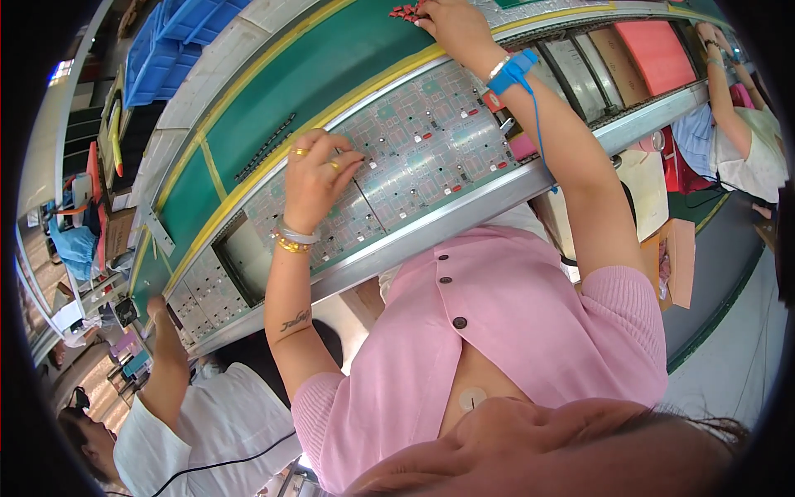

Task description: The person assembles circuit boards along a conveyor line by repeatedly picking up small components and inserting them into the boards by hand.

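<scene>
Over a populated circuit board panel (439, 137), my left hand (319, 178) is closed in a pinch, thumb and forefinger together. Whatever lies between those fingertips is too small to name. The panel carries small white, black and red parts and sits in a metal rail. Farther off to the right, my right hand (454, 31) reaches to a little heap of red components (406, 12) on the green work surface. Its fingers are closed at the heap's edge, touching red pieces. A blue wrist strap (512, 73) with a cord circles the right wrist.
A black strip of parts (265, 147) lies on the green surface (240, 124) beyond the rail. More boards (207, 294) stand at left, near a co-worker's arm (166, 356). Blue crates (170, 50) are stacked far left. A red sheet (652, 58) and another person's arm (729, 108) are at right.
</scene>
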A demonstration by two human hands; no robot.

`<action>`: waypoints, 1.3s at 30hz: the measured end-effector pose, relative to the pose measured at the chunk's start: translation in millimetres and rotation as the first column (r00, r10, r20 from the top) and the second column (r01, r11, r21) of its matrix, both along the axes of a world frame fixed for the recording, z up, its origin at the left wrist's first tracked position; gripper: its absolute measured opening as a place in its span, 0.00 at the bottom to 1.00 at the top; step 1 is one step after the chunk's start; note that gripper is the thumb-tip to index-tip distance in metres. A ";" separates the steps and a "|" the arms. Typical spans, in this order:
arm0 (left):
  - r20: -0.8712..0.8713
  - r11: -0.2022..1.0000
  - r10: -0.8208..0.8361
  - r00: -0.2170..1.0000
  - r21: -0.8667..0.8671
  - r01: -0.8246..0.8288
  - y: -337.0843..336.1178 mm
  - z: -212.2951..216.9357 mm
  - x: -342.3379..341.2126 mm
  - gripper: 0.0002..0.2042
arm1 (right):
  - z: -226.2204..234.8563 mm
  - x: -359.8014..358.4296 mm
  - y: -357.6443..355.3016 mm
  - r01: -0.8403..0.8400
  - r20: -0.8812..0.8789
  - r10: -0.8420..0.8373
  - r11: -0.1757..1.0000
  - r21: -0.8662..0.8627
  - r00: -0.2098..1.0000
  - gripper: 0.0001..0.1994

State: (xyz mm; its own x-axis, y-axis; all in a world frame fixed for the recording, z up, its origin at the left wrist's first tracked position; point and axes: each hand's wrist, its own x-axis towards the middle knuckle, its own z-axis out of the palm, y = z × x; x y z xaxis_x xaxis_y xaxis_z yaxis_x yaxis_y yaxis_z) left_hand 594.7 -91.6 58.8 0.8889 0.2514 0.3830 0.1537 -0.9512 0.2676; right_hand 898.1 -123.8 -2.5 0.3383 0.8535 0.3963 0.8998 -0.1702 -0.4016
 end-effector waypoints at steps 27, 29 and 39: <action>-0.130 0.919 -0.376 0.917 0.073 0.388 14.7 -13.0 34.0 0.07 | -4.6 9.4 -2.2 -0.053 -0.257 0.085 0.990 0.127 0.963 0.09; -0.135 0.914 -0.389 0.911 0.068 0.400 16.0 -13.5 34.1 0.07 | -9.8 12.7 -1.1 -0.089 -0.184 0.124 0.978 0.186 0.975 0.10; -0.171 0.890 -0.436 0.883 0.063 0.452 20.1 -11.2 40.1 0.07 | -6.6 9.2 -3.0 -0.054 -0.241 0.097 0.983 0.178 0.966 0.07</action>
State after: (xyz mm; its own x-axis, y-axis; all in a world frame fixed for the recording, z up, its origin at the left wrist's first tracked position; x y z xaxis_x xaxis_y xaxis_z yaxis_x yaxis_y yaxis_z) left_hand 634.8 -71.6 47.6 0.9467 -0.2148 0.2401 -0.2602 -0.9492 0.1767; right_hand 907.4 -126.9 -9.1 0.3811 0.8087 0.4482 0.7760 -0.0163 -0.6305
